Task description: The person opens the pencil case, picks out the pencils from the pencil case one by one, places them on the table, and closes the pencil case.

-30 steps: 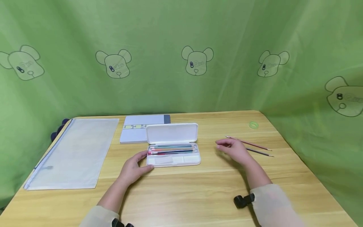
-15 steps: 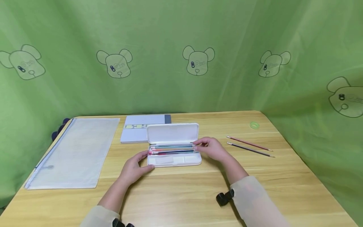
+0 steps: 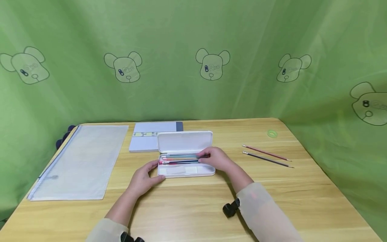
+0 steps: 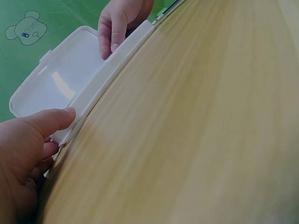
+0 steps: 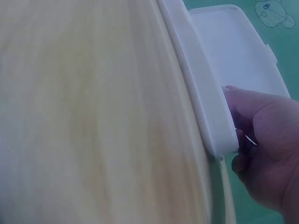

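A white pencil case [image 3: 202,171] lies with its lid [image 3: 185,142] raised, and several pencils [image 3: 178,162] lie along its back part. My left hand [image 3: 142,179] grips the case's left end, thumb at the front corner and fingers at the side. My right hand [image 3: 216,159] reaches in over the right ends of the pencils, thumb and forefinger slightly apart. Its fingertips are hidden behind the case wall in the right wrist view, so a hold on any pencil cannot be made out. Two pencils, one red [image 3: 266,152] and one black [image 3: 267,159], lie right of the case.
A pale notebook [image 3: 145,144] sits behind the case at its left. Further left lies a white zip pouch [image 3: 80,164]. Near the back right rests a green ring [image 3: 272,133]. A green curtain [image 3: 169,94] hangs behind the wooden table [image 3: 181,208] and along its sides.
My right hand has moved left from beside the two loose pencils to the case, its fingers now over the pencils inside. My left hand has stayed at the case's left end.
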`<state>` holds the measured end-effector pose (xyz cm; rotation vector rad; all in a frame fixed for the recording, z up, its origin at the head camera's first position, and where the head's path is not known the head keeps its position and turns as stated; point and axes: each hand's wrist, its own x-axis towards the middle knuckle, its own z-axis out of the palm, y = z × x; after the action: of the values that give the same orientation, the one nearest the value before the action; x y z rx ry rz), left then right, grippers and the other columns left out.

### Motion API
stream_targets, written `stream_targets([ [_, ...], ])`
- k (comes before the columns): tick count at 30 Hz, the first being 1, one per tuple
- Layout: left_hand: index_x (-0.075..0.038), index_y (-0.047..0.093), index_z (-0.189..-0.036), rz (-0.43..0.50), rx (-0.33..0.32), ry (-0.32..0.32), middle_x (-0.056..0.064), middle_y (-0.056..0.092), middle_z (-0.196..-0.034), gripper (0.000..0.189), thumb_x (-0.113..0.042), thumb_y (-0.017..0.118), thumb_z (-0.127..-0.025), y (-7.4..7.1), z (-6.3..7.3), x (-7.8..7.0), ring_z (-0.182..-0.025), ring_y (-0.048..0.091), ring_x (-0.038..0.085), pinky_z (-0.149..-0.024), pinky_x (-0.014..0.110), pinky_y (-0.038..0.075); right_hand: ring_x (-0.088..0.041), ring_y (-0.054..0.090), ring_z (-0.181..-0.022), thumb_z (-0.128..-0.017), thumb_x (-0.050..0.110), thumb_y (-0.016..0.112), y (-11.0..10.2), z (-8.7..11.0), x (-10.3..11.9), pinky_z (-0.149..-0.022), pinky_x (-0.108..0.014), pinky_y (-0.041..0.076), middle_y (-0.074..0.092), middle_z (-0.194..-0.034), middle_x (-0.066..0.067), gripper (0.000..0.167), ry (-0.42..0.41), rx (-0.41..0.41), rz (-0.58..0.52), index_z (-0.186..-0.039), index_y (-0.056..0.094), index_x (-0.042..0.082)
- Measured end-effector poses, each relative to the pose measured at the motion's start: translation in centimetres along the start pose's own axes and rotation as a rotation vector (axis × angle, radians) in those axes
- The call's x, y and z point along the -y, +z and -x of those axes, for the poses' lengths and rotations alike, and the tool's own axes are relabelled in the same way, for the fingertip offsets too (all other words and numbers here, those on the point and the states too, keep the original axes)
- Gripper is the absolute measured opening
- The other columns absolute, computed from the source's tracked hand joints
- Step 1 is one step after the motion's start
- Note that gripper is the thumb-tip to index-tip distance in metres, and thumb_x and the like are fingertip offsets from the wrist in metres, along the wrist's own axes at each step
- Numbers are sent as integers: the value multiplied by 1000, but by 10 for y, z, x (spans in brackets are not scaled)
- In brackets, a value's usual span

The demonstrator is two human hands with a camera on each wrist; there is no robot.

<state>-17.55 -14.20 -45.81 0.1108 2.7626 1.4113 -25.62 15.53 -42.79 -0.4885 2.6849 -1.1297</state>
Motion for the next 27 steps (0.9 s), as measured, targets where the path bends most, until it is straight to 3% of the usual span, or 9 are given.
stream_targets([
  [17,-8,50,-142,4,2,-1,11,54,-145,70,-32,77,-82,-1,0,-1,-141,40,35,-119,52,30,-26,65,-110,-88,16,72,0,-8,11,-104,-46,48,75,-109,-7,19,85,49,161,-106,75,10],
  [27,-8,50,-142,-1,2,-4,12,54,-144,69,-31,77,-82,0,1,-1,-141,41,36,-119,52,31,-23,64,-105,-90,17,70,3,-5,8,-101,-45,50,73,-104,-5,13,54,35,170,-100,76,11],
])
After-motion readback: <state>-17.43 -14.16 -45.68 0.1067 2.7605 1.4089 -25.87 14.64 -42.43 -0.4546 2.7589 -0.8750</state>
